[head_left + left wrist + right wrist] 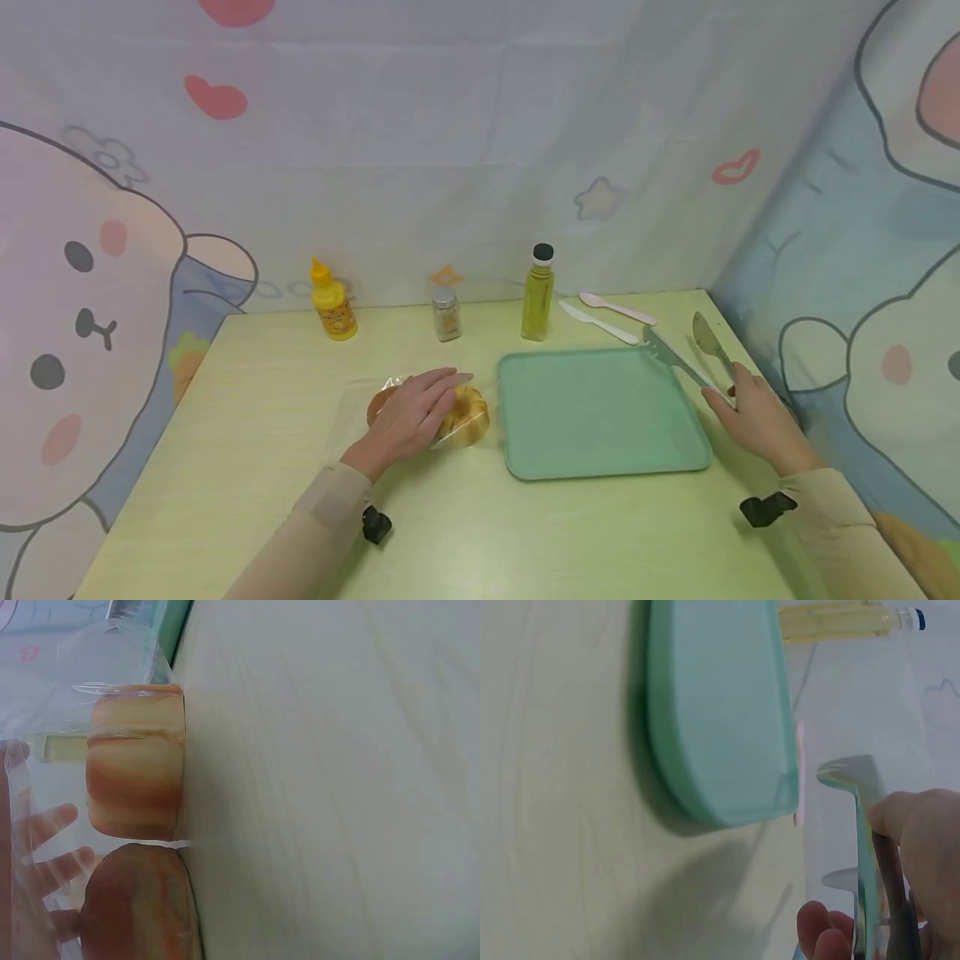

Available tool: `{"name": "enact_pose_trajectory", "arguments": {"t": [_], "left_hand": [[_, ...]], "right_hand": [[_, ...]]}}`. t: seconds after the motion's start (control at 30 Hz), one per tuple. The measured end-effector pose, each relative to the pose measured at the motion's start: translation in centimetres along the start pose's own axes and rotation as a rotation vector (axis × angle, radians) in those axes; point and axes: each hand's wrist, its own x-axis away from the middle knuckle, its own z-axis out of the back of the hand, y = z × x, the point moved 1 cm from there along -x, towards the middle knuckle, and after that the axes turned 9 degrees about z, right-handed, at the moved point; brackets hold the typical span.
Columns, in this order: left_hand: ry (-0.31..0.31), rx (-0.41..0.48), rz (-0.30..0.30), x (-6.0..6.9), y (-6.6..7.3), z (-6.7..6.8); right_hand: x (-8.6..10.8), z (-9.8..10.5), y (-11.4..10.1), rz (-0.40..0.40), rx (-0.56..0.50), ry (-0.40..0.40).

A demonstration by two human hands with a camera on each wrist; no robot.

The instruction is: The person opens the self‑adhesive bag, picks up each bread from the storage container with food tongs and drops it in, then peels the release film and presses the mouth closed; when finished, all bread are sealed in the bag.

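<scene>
Head view | right hand clamped on spread tongs by the tray's far right corner | left hand, fingers straight, over bagged bread beside the tray's left edge | early days, I'd say: tongs up, bread still bagged, off the tray

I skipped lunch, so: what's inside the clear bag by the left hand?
Inside the clear bag are a brown bun and a paler bread. Seen from above, the left hand covers part of both, hiding whatever is directly beneath it.
</scene>
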Motion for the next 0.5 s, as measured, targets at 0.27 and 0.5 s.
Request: {"name": "enact_pose_trajectory", "arguments": {"t": [0.27, 0.5], "left_hand": [[-0.005, 0.01, 0.014, 0.1, -0.1, 0.1], [-0.004, 0.011, 0.022, 0.1, -0.3, 0.0]], "right_hand": [[0.5, -0.8, 2.1, -0.083, 0.018, 0.048], [0.9, -1.9, 3.0, -0.155, 0.03, 0.096]]}}
